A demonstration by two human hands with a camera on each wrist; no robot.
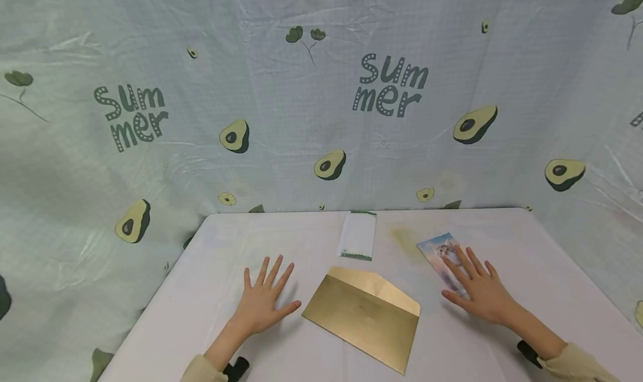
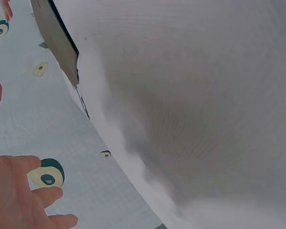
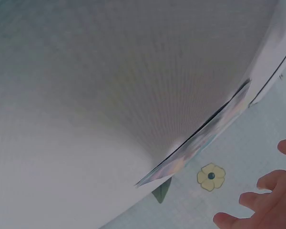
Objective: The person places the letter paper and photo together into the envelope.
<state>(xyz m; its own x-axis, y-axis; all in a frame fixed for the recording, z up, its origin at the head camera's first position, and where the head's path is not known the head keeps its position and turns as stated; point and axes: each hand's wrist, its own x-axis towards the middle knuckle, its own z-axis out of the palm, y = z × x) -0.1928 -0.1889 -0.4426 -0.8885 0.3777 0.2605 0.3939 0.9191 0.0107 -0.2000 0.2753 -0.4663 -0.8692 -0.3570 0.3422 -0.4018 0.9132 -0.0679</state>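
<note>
A gold envelope (image 1: 363,320) lies on the table with its flap folded open toward the back. To its left, my left hand (image 1: 262,302) is spread above the table with straight fingers, holding nothing; the left wrist view shows the hand (image 2: 19,195) raised off the surface. On the other side, my right hand (image 1: 483,292) is spread too, its fingers over a picture card (image 1: 436,253) with a pastel sky and a furry animal, hiding part of it. In the right wrist view the hand (image 3: 271,200) appears apart from the card (image 3: 195,143).
A white sheet (image 1: 358,235) with green grass-like borders lies near the back edge of the white table (image 1: 281,231). Behind and beside the table hangs a pale curtain (image 1: 281,91) printed with avocados and lettering. Dark bands sit at both wrists.
</note>
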